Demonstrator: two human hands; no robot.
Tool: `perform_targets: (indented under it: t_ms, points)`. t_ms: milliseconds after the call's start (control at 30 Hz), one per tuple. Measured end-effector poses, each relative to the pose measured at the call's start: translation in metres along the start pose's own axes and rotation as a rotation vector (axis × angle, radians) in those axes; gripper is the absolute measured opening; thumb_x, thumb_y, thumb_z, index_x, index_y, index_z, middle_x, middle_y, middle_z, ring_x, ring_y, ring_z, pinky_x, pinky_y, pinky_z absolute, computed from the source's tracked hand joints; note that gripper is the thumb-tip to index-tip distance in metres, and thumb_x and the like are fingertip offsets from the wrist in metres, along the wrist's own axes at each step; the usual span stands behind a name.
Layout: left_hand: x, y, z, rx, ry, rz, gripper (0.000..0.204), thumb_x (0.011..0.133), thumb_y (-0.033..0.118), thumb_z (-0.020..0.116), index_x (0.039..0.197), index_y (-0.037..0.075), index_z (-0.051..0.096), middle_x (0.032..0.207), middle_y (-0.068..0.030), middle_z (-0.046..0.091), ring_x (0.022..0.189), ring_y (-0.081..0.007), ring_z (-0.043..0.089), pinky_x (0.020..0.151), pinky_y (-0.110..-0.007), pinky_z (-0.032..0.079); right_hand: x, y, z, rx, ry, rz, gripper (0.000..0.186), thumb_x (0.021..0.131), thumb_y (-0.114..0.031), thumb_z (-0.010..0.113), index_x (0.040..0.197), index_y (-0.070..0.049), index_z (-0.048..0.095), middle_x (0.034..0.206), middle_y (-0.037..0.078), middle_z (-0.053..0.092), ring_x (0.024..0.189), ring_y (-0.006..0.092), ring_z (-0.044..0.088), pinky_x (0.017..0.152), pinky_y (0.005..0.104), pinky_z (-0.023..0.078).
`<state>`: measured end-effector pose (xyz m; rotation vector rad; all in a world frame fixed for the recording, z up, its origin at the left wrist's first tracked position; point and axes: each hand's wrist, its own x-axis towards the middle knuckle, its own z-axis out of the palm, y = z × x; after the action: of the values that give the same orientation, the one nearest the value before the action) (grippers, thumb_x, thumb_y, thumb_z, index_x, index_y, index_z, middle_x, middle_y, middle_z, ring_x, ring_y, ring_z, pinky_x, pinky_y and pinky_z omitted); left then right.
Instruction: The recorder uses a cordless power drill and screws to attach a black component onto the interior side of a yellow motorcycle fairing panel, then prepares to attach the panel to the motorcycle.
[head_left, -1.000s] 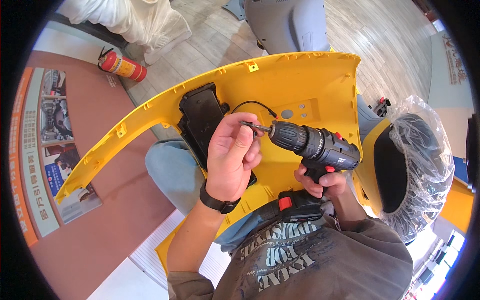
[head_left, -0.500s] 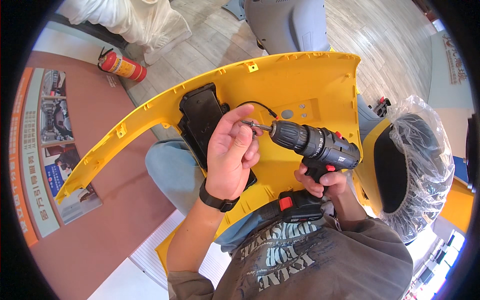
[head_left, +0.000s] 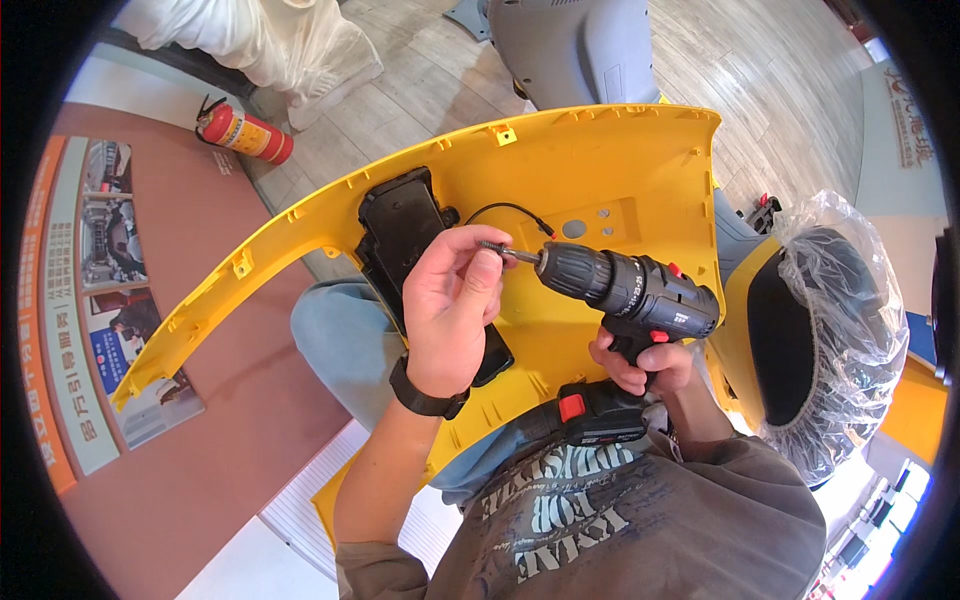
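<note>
A black cordless drill (head_left: pixel 635 285) with red buttons is gripped round its handle by my right hand (head_left: pixel 645 365). Its chuck points left, toward my left hand (head_left: pixel 455 310). There, my thumb and forefinger pinch a dark threaded screw (head_left: pixel 490 246) at the tip of the metal bit (head_left: pixel 522 256). Under both hands lies a curved yellow plastic panel (head_left: pixel 400 168), inner side up, across my lap. A black rectangular box (head_left: pixel 405 220) is set in the panel, partly hidden by my left hand. From near it a thin black cable (head_left: pixel 510 206) runs to a red-tipped end by a round hole.
At the far left a red fire extinguisher (head_left: pixel 245 132) stands on the floor near a printed board (head_left: pixel 180 300). A grey moulded machine part (head_left: pixel 575 50) is beyond the panel. To my right is a black seat (head_left: pixel 795 340) under clear plastic film.
My left hand has turned and shifted slightly left and down, with its fingers closing more around the screw. The drill and my right hand have stayed in place.
</note>
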<state>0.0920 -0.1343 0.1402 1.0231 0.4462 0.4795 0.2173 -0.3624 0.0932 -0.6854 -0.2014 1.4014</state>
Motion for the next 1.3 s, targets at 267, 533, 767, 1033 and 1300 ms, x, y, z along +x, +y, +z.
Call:
perform_targets:
  t_ms: [267, 533, 767, 1033, 1300]
  points:
    - [0.000, 0.000, -0.003, 0.043, -0.004, -0.006, 0.025, 0.103, 0.017, 0.065, 0.125, 0.005, 0.061, 0.099, -0.0026, 0.062, 0.066, -0.0034, 0.044, 0.055, -0.019, 0.034, 0.001, 0.001, 0.000, 0.013, -0.006, -0.004, 0.054, 0.076, -0.028, 0.074, 0.118, 0.004, 0.059, 0.062, 0.006, 0.054, 0.046, 0.0111, 0.049, 0.043, 0.0237, 0.041]
    - [-0.001, -0.005, -0.001, -0.036, 0.054, -0.061, 0.025, 0.103, 0.010, 0.062, 0.127, 0.002, 0.062, 0.102, -0.0036, 0.066, 0.067, -0.0015, 0.044, 0.055, -0.019, 0.033, 0.003, 0.001, -0.001, 0.011, -0.012, -0.015, 0.054, 0.077, -0.028, 0.074, 0.118, 0.003, 0.059, 0.061, 0.005, 0.053, 0.046, 0.0109, 0.047, 0.043, 0.0239, 0.040]
    - [-0.001, -0.008, -0.002, -0.062, 0.042, -0.095, 0.022, 0.103, 0.009, 0.062, 0.123, 0.001, 0.062, 0.101, -0.0050, 0.066, 0.063, -0.0027, 0.044, 0.053, -0.020, 0.034, 0.003, 0.002, -0.003, 0.021, -0.034, -0.008, 0.054, 0.078, -0.028, 0.072, 0.120, 0.003, 0.058, 0.061, 0.005, 0.053, 0.046, 0.0112, 0.047, 0.043, 0.0238, 0.038]
    - [0.010, -0.011, -0.022, 0.162, 0.109, -0.059, 0.015, 0.101, 0.006, 0.064, 0.115, 0.002, 0.064, 0.101, -0.0058, 0.068, 0.072, -0.0084, 0.059, 0.059, -0.021, 0.045, 0.004, 0.002, -0.001, 0.015, 0.001, -0.005, 0.053, 0.079, -0.026, 0.071, 0.121, 0.003, 0.058, 0.061, 0.005, 0.053, 0.046, 0.0110, 0.046, 0.043, 0.0240, 0.038]
    - [0.012, -0.005, -0.034, -0.237, 0.127, -0.079, 0.020, 0.099, 0.001, 0.065, 0.117, 0.007, 0.062, 0.113, -0.0082, 0.069, 0.101, -0.0203, 0.068, 0.084, -0.029, 0.057, 0.007, 0.000, -0.001, 0.012, 0.022, 0.029, 0.053, 0.079, -0.026, 0.071, 0.121, 0.002, 0.060, 0.062, 0.005, 0.053, 0.048, 0.0107, 0.047, 0.044, 0.0244, 0.039]
